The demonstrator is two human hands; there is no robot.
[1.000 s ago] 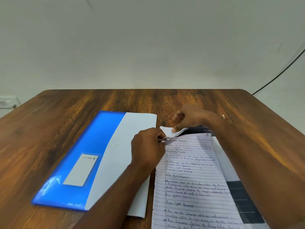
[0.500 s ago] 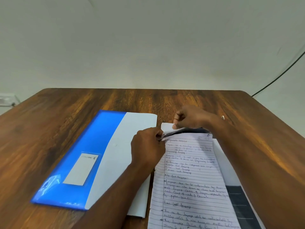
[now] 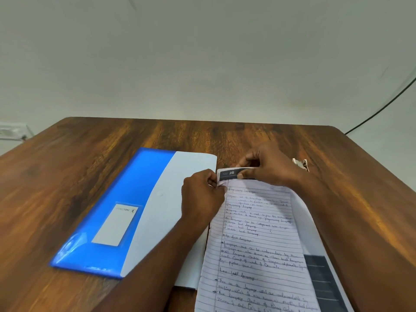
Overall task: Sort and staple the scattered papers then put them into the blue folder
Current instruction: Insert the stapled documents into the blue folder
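A stack of papers lies at the near right of the wooden table (image 3: 94,158); its top sheet is a lined handwritten page (image 3: 256,244), with a printed sheet (image 3: 234,173) bearing a dark "2B" header under it. My left hand (image 3: 201,198) pinches the stack's top left corner. My right hand (image 3: 267,164) pinches the far top edge of the printed sheet, which is lifted. The blue folder (image 3: 117,206) lies to the left with a white sheet (image 3: 171,212) across its right side. No stapler shows.
A small crumpled scrap (image 3: 300,164) lies on the table behind my right wrist. A black cable (image 3: 382,106) runs down the wall at the right, and a white socket (image 3: 11,131) sits at the far left.
The folded top corner has been turned up further, so the dark "2B" header of the printed sheet now shows. Both hands stay at the stack's top edge.
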